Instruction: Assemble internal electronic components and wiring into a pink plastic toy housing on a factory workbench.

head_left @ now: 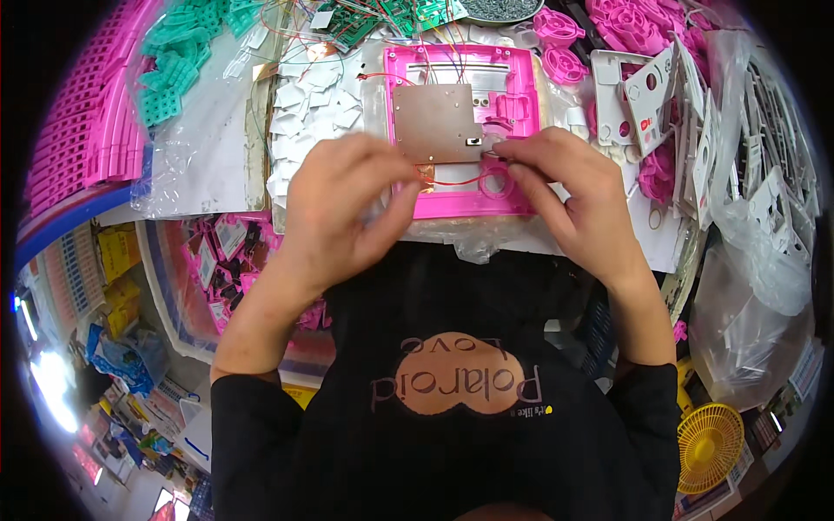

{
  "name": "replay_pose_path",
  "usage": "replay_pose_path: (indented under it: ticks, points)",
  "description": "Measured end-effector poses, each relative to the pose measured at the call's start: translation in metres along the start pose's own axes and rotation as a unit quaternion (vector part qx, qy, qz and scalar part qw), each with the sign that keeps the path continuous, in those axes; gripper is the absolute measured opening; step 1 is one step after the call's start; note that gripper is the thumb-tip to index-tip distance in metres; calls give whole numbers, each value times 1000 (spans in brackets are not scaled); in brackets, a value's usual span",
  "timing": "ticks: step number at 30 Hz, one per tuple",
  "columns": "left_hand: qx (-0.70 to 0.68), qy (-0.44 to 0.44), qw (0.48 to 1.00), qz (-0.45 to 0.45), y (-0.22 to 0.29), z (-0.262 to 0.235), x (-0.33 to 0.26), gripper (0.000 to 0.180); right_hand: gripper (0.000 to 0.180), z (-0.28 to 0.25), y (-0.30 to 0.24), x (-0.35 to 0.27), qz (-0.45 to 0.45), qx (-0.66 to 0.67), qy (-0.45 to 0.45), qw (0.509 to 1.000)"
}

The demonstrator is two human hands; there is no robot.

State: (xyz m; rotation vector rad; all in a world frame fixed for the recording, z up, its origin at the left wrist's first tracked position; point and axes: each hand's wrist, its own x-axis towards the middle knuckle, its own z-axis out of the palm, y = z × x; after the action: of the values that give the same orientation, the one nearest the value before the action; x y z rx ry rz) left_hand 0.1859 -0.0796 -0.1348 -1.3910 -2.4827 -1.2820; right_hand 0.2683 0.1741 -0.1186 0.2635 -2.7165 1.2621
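Observation:
In front of me lies a pink plastic casing point(469, 206), a rectangular shell with raised walls and a round ring moulded near its lower right. A brown circuit board point(434, 122) with a small slide switch rests over its middle. My right hand point(578, 178) is at the board's lower right corner, thumb and forefinger pinched on a thin red wire point(456, 183). That wire loops along the board's lower edge toward my left hand point(347, 204). My left hand hovers at the casing's lower left, its fingers smeared by motion; whether they grip the wire is unclear.
White paper-like pieces point(313, 108) lie left of the casing, with teal plastic parts point(178, 65) beyond. Green circuit boards point(352, 26) with wires are at the back. Pink parts point(560, 61) and grey-white panels point(647, 100) crowd the right. A bin point(178, 326) holds parts below left.

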Motion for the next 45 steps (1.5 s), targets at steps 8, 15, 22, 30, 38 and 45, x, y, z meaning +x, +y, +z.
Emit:
replay_pose_path:
  ticks: [8, 15, 22, 30, 38, 45]
  points:
    - [149, -74, 986, 9, 8, 12, -25, 36, 17, -3, -3, -4, -26, -29, 17, 999]
    - [160, -97, 981, 41, 1, 8, -19, 35, 19, -7, 8, -32, -79, -99, -22, 992]
    - [166, -86, 981, 44, 0, 8, -19, 35, 21, -3, -4, -31, -106, -171, -55, 978]
    - [174, -130, 976, 26, 10, 1, -8, 38, 24, 27, 42, -65, -16, 13, 101, 995]
    - [100, -148, 981, 79, 36, 50, -4, 62, 24, 22, 32, -69, -7, -39, 113, 993]
    - [138, -151, 970, 132, 31, 55, -5, 63, 14, 1, 28, -57, 116, 72, 3, 991]
